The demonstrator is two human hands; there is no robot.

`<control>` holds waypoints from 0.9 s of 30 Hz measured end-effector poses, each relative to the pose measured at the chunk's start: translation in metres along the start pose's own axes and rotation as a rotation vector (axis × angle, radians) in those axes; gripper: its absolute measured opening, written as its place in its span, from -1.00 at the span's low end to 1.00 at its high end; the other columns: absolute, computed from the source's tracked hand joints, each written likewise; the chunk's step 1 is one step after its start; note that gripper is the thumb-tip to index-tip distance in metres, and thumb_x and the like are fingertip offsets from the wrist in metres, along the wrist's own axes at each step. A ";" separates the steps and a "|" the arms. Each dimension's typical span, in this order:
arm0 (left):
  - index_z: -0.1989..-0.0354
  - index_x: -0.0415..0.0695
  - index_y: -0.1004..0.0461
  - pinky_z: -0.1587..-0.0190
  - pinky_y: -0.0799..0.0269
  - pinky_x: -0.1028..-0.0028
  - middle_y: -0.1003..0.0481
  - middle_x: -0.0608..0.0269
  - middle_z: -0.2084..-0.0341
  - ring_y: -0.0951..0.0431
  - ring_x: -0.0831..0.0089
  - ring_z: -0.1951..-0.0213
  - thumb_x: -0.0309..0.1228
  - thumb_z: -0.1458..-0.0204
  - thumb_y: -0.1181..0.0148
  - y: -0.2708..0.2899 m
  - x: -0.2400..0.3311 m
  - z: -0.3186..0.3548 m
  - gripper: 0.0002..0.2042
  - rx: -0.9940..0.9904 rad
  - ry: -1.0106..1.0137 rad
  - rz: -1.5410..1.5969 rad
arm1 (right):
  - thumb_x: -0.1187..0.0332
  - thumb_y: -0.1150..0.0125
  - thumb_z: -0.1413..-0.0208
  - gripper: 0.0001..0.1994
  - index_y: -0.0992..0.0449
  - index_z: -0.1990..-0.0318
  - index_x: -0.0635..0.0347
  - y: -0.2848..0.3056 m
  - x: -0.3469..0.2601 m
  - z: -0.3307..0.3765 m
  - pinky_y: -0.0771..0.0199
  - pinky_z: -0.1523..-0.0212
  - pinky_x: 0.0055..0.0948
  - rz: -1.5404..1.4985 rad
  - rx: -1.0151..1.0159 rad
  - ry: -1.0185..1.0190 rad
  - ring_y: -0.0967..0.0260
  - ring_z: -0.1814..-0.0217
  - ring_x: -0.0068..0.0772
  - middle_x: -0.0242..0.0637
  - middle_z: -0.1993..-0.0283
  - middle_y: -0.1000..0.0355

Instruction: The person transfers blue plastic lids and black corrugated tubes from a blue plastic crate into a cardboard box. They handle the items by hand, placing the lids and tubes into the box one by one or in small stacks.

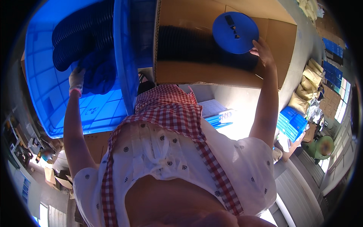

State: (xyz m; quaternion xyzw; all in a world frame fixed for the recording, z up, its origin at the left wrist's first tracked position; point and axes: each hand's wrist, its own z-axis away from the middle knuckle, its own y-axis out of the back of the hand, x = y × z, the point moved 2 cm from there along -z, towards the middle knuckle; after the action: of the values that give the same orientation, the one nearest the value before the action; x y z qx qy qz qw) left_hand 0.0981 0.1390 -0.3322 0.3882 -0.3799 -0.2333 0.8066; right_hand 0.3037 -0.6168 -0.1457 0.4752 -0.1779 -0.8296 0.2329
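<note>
In my right hand (262, 53), which is bare, a flat round blue disc (232, 39) with small dark markings is pinched at its lower right rim. The disc is held over a cardboard box (196, 73). A long row of dark, closely stacked discs (181, 47) lies inside that box. My left hand (76, 79), in a white glove with a pink cuff, reaches into a large blue plastic bin (41, 75). It touches the edge of a crumpled dark blue bundle (99, 73), but its fingers are too dim to read. Dark stacked discs (83, 32) fill rows behind the bundle.
The bin and the box stand side by side, their walls close together. A smaller blue crate (292, 123) and several tan sacks (308, 85) are at the right. Farther back on the right is another person (319, 146) in green.
</note>
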 end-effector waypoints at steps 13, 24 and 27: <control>0.02 -0.11 -0.52 -0.02 -0.37 0.42 -0.57 0.18 0.14 -0.55 0.36 0.08 -0.22 -0.03 -0.19 0.043 -0.049 0.037 -0.64 0.029 0.192 0.078 | 0.30 -0.14 -0.13 -0.73 -0.43 0.15 0.35 -0.018 0.068 -0.037 -0.55 0.51 -0.44 0.493 -0.031 -0.147 -0.52 0.49 -0.34 -0.09 0.42 -0.48; -0.12 -0.15 -0.39 -0.07 -0.28 0.26 -0.43 0.19 0.00 -0.34 0.31 -0.09 -0.15 -0.03 -0.24 0.200 -0.017 0.125 -0.49 0.390 0.206 0.537 | 0.11 -0.10 -0.19 -0.65 -0.52 0.19 0.28 -0.111 0.067 -0.055 -0.49 0.35 -0.40 0.607 -0.323 -0.175 -0.49 0.35 -0.38 -0.19 0.42 -0.51; -0.11 -0.23 -0.40 -0.13 -0.29 0.33 -0.43 0.18 -0.04 -0.40 0.33 -0.09 -0.28 -0.03 -0.25 0.240 -0.027 0.152 -0.53 0.503 0.166 0.768 | 0.12 -0.11 -0.17 -0.67 -0.52 0.13 0.21 -0.110 0.033 -0.079 -0.48 0.30 -0.37 0.598 -0.240 0.089 -0.49 0.25 -0.33 -0.20 0.36 -0.52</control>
State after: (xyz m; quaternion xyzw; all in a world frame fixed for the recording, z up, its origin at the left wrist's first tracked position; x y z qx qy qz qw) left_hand -0.0189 0.2304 -0.0891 0.4201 -0.4750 0.2134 0.7432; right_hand 0.3336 -0.5496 -0.2644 0.4070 -0.2004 -0.7178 0.5282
